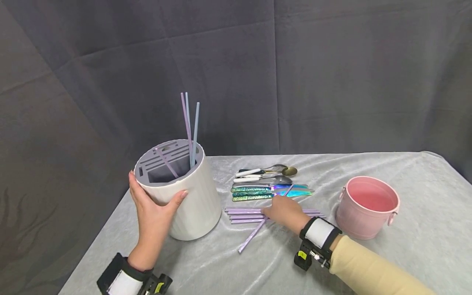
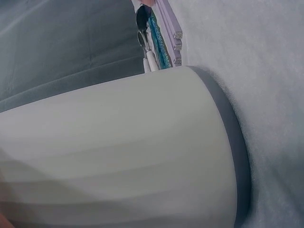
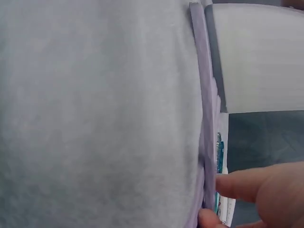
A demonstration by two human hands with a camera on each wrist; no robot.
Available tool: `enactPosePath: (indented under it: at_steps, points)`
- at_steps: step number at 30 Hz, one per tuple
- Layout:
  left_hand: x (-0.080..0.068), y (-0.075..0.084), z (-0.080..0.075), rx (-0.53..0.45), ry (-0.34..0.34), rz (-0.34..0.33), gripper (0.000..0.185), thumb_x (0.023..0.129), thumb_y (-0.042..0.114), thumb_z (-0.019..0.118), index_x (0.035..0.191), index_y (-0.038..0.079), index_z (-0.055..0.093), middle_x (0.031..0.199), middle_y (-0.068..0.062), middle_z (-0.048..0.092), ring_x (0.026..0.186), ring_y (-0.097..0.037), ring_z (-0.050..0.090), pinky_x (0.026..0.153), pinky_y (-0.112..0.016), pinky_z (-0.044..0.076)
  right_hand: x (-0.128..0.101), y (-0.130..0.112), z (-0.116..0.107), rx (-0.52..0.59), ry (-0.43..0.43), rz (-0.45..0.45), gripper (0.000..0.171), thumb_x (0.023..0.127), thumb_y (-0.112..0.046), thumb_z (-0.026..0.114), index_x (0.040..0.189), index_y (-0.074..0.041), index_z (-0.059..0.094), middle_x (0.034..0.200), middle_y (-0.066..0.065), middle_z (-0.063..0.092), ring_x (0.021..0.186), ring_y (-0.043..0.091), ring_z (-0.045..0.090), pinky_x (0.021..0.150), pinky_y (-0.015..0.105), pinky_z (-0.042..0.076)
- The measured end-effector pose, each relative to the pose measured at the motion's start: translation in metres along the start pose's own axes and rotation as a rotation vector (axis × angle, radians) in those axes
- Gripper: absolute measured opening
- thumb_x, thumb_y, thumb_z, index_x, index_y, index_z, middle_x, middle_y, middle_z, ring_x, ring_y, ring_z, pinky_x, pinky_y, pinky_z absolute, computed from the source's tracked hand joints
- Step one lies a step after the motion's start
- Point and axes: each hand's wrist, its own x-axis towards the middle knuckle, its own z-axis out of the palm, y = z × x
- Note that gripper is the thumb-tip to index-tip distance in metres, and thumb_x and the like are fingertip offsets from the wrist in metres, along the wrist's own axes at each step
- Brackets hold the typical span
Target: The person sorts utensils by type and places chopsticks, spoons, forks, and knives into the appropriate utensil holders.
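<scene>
A white ribbed cylindrical holder [image 1: 191,200] with a grey slotted top stands tilted on the cloth, and several thin purple and blue sticks [image 1: 189,127] rise from it. My left hand [image 1: 155,203] grips its near side, thumb on the front wall. In the left wrist view the holder's wall [image 2: 118,152] fills the frame. My right hand [image 1: 273,212] rests on a row of purple sticks [image 1: 243,215] lying flat. It pinches one slanted purple stick [image 1: 250,237] between thumb and finger. The right wrist view shows that hand [image 3: 223,202] at the sticks [image 3: 206,118].
Spoons and iridescent-handled cutlery [image 1: 265,184] lie in a row behind the sticks. A pink metal bucket [image 1: 366,205] stands to the right. A pale cloth covers the table [image 1: 424,246], whose left edge falls away beside the holder. A dark curtain hangs behind.
</scene>
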Motion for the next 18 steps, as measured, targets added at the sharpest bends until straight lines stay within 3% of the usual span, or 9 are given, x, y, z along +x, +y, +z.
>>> enactPosePath:
  at_steps: [3, 10, 18]
  points:
    - [0.0, 0.0, 0.0, 0.001, -0.001, -0.001, 0.12, 0.071, 0.027, 0.088, 0.152, -0.002, 0.005, 0.156, -0.021, 0.013, 0.142, -0.029, 0.015, 0.115, -0.048, 0.014, 0.002, 0.001, 0.0, 0.019, -0.006, 0.016, 0.042, 0.091, -0.033, 0.065, 0.06, -0.013, 0.045, 0.061, 0.002, 0.041, 0.053, 0.015, 0.039, 0.046, 0.027, 0.03]
    - [0.0, 0.001, -0.001, 0.01, -0.003, -0.011, 0.118, 0.07, 0.018, 0.087, 0.152, -0.002, 0.004, 0.156, -0.021, 0.012, 0.142, -0.03, 0.015, 0.114, -0.049, 0.014, 0.007, 0.008, 0.0, 0.105, -0.012, 0.025, 0.028, 0.091, -0.018, 0.059, 0.066, -0.01, 0.048, 0.064, 0.003, 0.043, 0.057, 0.017, 0.041, 0.05, 0.028, 0.032]
    - [0.001, 0.003, -0.001, 0.012, -0.014, -0.03, 0.117, 0.071, 0.012, 0.086, 0.153, 0.0, 0.003, 0.156, -0.02, 0.011, 0.142, -0.029, 0.014, 0.114, -0.05, 0.014, 0.006, 0.014, 0.0, 0.238, 0.005, 0.04, 0.028, 0.088, -0.016, 0.057, 0.061, -0.01, 0.051, 0.05, 0.0, 0.05, 0.041, 0.01, 0.045, 0.041, 0.022, 0.036]
